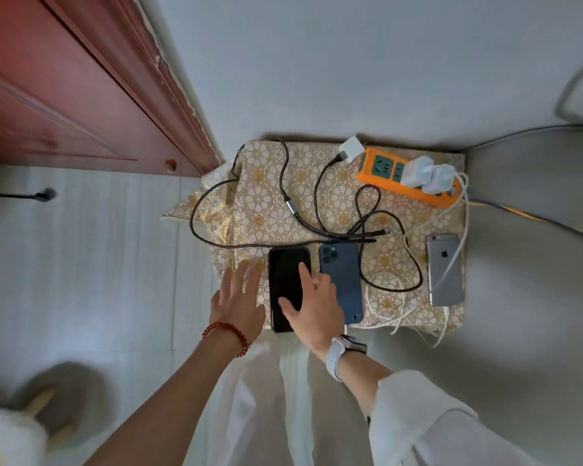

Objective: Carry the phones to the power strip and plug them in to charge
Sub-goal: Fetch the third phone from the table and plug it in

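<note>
Three phones lie on a small table with a floral cloth [317,169]. A black phone [285,280] lies screen up at the near left, with my right hand [312,306] resting on it, fingers spread. My left hand [238,299] hovers open just left of it, over the table's corner. A blue phone [342,277] lies face down beside the black one. A silver phone [445,269] lies face down at the right. An orange power strip [377,169] at the far right holds two white chargers [429,174]. A braided black cable [367,227] loops across the cloth.
A loose white charger [350,148] lies at the strip's far end. A white cable [398,311] trails off the near right edge. A red wooden door [64,95] stands at the left. A wall is behind the table; grey floor lies around it.
</note>
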A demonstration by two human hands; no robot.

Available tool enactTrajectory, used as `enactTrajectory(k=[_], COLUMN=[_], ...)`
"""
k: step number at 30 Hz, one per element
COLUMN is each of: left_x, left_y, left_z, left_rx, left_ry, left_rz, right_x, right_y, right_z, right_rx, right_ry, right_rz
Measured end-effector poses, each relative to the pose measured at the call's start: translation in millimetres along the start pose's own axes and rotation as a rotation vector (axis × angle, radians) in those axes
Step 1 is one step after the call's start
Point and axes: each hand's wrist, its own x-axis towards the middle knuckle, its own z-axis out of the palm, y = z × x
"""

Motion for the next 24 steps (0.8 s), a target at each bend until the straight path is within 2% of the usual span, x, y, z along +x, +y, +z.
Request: enactTrajectory(k=[4, 6, 12, 15, 20, 24], left_x=[5, 9, 23, 28, 43, 56], left_y=[22, 34, 54, 60, 81, 101], left_z=[1, -1, -1, -3, -20, -32], left_rx=[-0.121, -0.185, -0.261, -0.244, -0.273, -0.254], left_ry=[0.127, 0.161, 0.226, 0.311, 0.413, 0.394], left_rz=[-0.081, -0.144, -0.315, -0.329, -0.212, -0.073], right_x=[37, 67, 148, 172, 184, 179], right_y=[8, 11, 15, 11, 5, 12], right_z=[-46, -76, -139, -150, -163, -186], right_rx=[0.012, -0.080, -0.651, -0.762, -0.726, -0.269], right_ry=[0.271, 0.339, 0.196, 0.135, 0.193, 0.240], right_rz=[-0.211, -0.290, -0.477, -0.512, -0.671, -0.660])
